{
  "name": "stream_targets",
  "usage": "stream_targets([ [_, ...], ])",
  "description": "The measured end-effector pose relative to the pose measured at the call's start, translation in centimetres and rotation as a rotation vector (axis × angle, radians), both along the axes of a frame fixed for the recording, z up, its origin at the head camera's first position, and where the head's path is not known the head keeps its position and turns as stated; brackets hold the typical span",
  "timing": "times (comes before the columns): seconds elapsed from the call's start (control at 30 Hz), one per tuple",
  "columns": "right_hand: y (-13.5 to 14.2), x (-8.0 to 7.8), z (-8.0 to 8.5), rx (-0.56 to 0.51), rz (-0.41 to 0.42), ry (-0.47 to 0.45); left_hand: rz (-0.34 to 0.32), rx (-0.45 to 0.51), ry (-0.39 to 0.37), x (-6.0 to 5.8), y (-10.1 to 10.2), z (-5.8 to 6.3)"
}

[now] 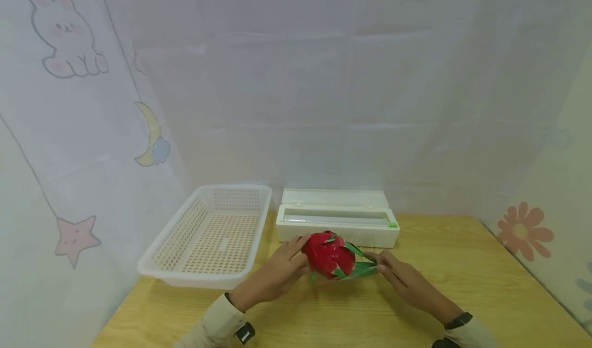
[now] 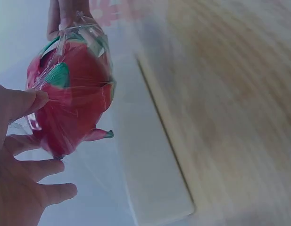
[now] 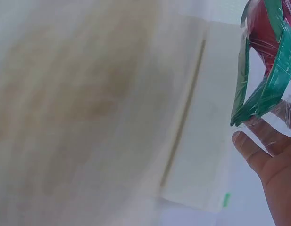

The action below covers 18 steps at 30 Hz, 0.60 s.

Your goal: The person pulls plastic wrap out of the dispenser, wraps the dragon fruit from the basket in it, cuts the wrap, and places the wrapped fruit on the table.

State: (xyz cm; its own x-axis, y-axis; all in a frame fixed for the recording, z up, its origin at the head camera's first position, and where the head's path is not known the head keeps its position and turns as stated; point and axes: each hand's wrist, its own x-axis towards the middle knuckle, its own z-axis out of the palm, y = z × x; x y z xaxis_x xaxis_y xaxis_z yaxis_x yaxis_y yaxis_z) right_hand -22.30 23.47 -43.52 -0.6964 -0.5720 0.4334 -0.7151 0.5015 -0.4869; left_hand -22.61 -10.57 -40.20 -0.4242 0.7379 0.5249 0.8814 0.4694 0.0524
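Observation:
A red dragon fruit (image 1: 329, 255) with green leaf tips is held above the table, between both hands, with clear cling film (image 2: 77, 101) wrapped tightly and wrinkled over it. My left hand (image 1: 277, 275) grips its rounded end. In the left wrist view the thumb (image 2: 34, 101) presses the film against the side, while the other fingers spread beneath. At the long green leaves (image 3: 272, 87), my right hand (image 1: 409, 282) holds the film-covered tips with its fingers. Behind the fruit stands a white cling film box (image 1: 335, 233), its lid raised.
To the left lies a white plastic basket (image 1: 152, 258) with a perforated floor. The box has a small green tab (image 1: 392, 225) at its right end. Both stand on a wooden table (image 1: 481, 281) before a pale curtain (image 1: 296, 91).

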Motion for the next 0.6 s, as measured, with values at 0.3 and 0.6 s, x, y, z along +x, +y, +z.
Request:
stream_targets([
  [0.3, -0.4, 0.3, 1.9, -0.083, 0.019, 0.013, -0.100, 0.109, -0.068, -0.7, -0.2, 1.9],
  [0.6, -0.6, 0.2, 2.5, -0.117, 0.003, 0.035, -0.141, 0.189, -0.126, -0.9, -0.1, 2.4],
])
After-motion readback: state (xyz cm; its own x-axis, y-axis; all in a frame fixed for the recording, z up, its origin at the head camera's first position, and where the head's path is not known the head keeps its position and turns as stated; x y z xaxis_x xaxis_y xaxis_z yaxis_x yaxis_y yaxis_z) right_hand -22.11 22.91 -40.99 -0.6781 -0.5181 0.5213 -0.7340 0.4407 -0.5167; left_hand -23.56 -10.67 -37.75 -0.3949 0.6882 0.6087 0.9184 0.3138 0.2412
